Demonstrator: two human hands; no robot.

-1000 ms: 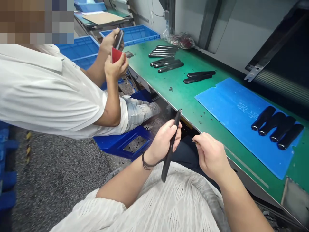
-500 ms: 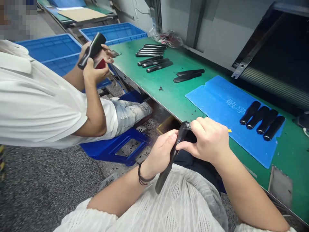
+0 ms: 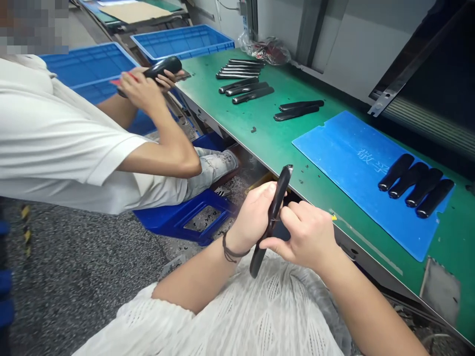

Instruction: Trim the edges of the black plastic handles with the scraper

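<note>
My left hand (image 3: 256,212) is wrapped around a glossy black, handle-shaped plastic piece (image 3: 281,190), which is held tilted above my lap near the table edge. Closed fingers of my right hand (image 3: 306,232) grip a thin tool, mostly hidden; its yellow tip (image 3: 334,217) shows behind the knuckles. A fine metal end of the tool meets the middle of the black piece, and my right thumb reaches toward the piece's lower part. On the blue mat (image 3: 345,148) several similar black pieces (image 3: 408,180) lie side by side.
More black pieces (image 3: 250,89) lie farther along the green table (image 3: 267,143). A co-worker (image 3: 74,143) on my left handles another black piece (image 3: 163,68) and a red item. Blue crates (image 3: 181,42) stand behind. A grey plate (image 3: 441,289) sits near the front edge.
My right hand has moved down the black piece from its upper end to its middle. The co-worker's hands have shifted on their piece. The whole view has turned slightly.
</note>
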